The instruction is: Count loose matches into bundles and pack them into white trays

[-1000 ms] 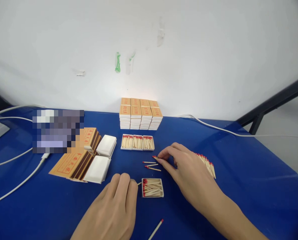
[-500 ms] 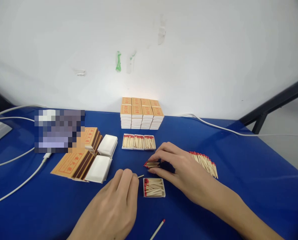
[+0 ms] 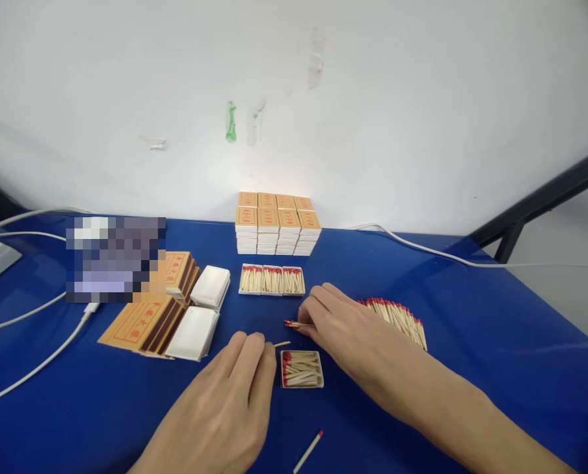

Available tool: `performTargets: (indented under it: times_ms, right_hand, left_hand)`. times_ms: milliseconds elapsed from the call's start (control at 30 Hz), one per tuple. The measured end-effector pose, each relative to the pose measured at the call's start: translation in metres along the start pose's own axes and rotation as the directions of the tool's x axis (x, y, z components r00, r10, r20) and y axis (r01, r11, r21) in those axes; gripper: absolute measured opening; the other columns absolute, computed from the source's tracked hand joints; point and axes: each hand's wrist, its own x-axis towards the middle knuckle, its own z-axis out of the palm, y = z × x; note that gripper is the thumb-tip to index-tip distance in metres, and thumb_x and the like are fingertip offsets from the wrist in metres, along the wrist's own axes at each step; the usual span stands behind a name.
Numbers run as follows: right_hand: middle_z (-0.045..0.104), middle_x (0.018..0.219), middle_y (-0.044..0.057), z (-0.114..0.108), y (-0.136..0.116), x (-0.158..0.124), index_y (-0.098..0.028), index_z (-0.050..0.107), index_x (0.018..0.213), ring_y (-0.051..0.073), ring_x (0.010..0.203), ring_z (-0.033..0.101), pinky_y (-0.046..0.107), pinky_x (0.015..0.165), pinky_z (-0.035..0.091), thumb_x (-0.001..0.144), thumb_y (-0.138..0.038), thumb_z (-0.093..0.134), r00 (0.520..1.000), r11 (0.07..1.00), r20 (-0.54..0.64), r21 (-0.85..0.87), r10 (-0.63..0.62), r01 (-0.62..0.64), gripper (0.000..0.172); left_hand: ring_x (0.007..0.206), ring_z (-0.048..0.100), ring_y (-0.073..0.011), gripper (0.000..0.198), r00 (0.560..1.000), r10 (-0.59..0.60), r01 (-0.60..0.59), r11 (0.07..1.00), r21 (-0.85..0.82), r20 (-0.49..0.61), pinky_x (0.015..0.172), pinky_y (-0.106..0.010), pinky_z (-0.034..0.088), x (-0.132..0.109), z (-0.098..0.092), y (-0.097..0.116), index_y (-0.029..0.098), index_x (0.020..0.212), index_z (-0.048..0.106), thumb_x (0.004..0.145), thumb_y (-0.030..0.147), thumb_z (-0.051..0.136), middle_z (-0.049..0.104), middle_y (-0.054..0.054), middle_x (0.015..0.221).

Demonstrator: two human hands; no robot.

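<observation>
Between the fingertips of my right hand [image 3: 340, 326] are a few matches [image 3: 292, 324], their red heads pointing left. My left hand [image 3: 229, 388] is closed with its knuckles up, and a single matchstick [image 3: 282, 343] sticks out past its fingertips to the right; the rest of that stick is hidden. An open matchbox tray [image 3: 322, 383] filled with matches lying crosswise sits between my hands. One loose match [image 3: 308, 451] rests on the table in front of it. To the right, partly behind my right forearm, spreads a row of loose matches [image 3: 397, 317].
Three filled trays [image 3: 272, 280] stand behind, before a stack of matchboxes [image 3: 277, 227] at the wall. Left are white empty trays [image 3: 192, 334], orange box sleeves [image 3: 138, 322] and a blurred device [image 3: 118, 257] with white cables [image 3: 41, 375]. The blue table [image 3: 66, 421] lies beneath.
My right hand has closed its fingers further round the matches and tilted over, so less of the bundle shows. My left hand has hardly moved.
</observation>
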Motion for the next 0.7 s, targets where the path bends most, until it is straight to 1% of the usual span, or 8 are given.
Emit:
performTargets:
  times_ms: [100, 267, 333, 367, 433, 533, 600, 700]
  right_hand:
    - [0.064, 0.100, 0.009, 0.001, 0.003, -0.003, -0.018, 0.065, 0.099, 0.025, 0.096, 0.060, 0.042, 0.082, 0.053, 0.116, -0.019, 0.038, 1.000, 1.000, -0.024, -0.002, 0.014, -0.014, 0.032]
    - [0.065, 0.102, 0.005, -0.008, 0.005, -0.018, -0.022, 0.063, 0.101, 0.021, 0.092, 0.061, 0.036, 0.076, 0.051, 0.116, -0.025, 0.047, 0.992, 0.995, -0.104, 0.084, 0.067, -0.059, 0.021]
    - [0.067, 0.104, 0.004, -0.015, 0.000, -0.024, -0.023, 0.063, 0.103, 0.020, 0.090, 0.062, 0.035, 0.075, 0.051, 0.114, -0.022, 0.050, 0.994, 0.996, -0.099, 0.083, 0.037, -0.029, 0.017]
    - [0.067, 0.103, 0.004, -0.018, -0.005, -0.026, -0.023, 0.064, 0.104, 0.020, 0.089, 0.061, 0.035, 0.076, 0.051, 0.112, -0.018, 0.051, 0.996, 0.998, -0.092, 0.065, 0.005, 0.001, 0.016]
    - [0.067, 0.099, 0.004, -0.021, -0.014, -0.027, -0.023, 0.065, 0.101, 0.020, 0.088, 0.061, 0.037, 0.080, 0.051, 0.107, -0.011, 0.056, 0.993, 0.998, -0.097, 0.005, -0.068, 0.068, 0.016]
    - [0.067, 0.095, 0.004, -0.022, -0.026, -0.025, -0.021, 0.067, 0.095, 0.022, 0.087, 0.060, 0.040, 0.085, 0.053, 0.097, -0.007, 0.066, 0.984, 0.986, -0.076, -0.066, -0.159, 0.154, 0.015]
    - [0.067, 0.094, 0.004, -0.023, -0.028, -0.023, -0.021, 0.068, 0.094, 0.023, 0.088, 0.060, 0.041, 0.086, 0.053, 0.094, -0.006, 0.068, 0.985, 0.985, -0.049, -0.063, -0.166, 0.163, 0.015]
    - [0.069, 0.100, 0.005, -0.027, -0.023, -0.022, -0.022, 0.069, 0.099, 0.022, 0.093, 0.063, 0.039, 0.085, 0.055, 0.101, -0.009, 0.064, 0.993, 0.992, -0.025, 0.048, -0.113, 0.114, 0.015]
  left_hand:
    - [0.129, 0.072, -0.0310, 0.053, 0.999, -0.041, 0.040, 0.999, -0.020, -0.023, 0.108, -0.041, 0.061, -0.004, -0.003, -0.001, 0.002, 0.147, 0.053, 0.098, -0.005, 0.035, 0.072, -0.021, 0.137]
    - [0.132, 0.072, -0.0332, 0.047, 0.994, -0.096, 0.089, 0.990, -0.109, -0.060, 0.106, -0.042, 0.064, -0.008, -0.005, 0.001, 0.010, 0.150, 0.058, 0.106, 0.006, 0.043, 0.071, -0.017, 0.142]
    - [0.123, 0.076, -0.0343, 0.043, 0.989, -0.122, 0.107, 0.981, -0.162, -0.086, 0.098, -0.043, 0.067, -0.005, -0.005, 0.004, 0.008, 0.148, 0.058, 0.107, 0.008, 0.045, 0.074, -0.018, 0.135]
    - [0.114, 0.078, -0.0324, 0.040, 0.976, -0.186, 0.158, 0.964, -0.213, -0.115, 0.090, -0.042, 0.069, -0.002, -0.006, 0.005, 0.008, 0.147, 0.058, 0.108, 0.009, 0.046, 0.075, -0.018, 0.127]
    - [0.096, 0.080, -0.0268, 0.035, 0.953, -0.291, 0.248, 0.910, -0.333, -0.085, 0.076, -0.038, 0.069, 0.005, -0.008, 0.009, 0.010, 0.142, 0.058, 0.108, 0.012, 0.048, 0.075, -0.014, 0.114]
    - [0.092, 0.080, -0.0231, 0.036, 0.930, -0.366, 0.311, 0.844, -0.438, -0.044, 0.073, -0.035, 0.070, 0.012, -0.011, 0.014, 0.014, 0.140, 0.057, 0.105, 0.015, 0.049, 0.074, -0.012, 0.115]
    - [0.091, 0.081, -0.0233, 0.041, 0.927, -0.373, 0.318, 0.828, -0.461, -0.030, 0.071, -0.034, 0.071, 0.013, -0.010, 0.016, 0.015, 0.143, 0.055, 0.103, 0.022, 0.052, 0.073, -0.013, 0.118]
    - [0.091, 0.083, -0.0268, 0.047, 0.926, -0.377, 0.344, 0.828, -0.443, 0.013, 0.068, -0.035, 0.071, 0.010, -0.006, 0.017, 0.015, 0.145, 0.055, 0.104, 0.037, 0.059, 0.073, -0.015, 0.120]
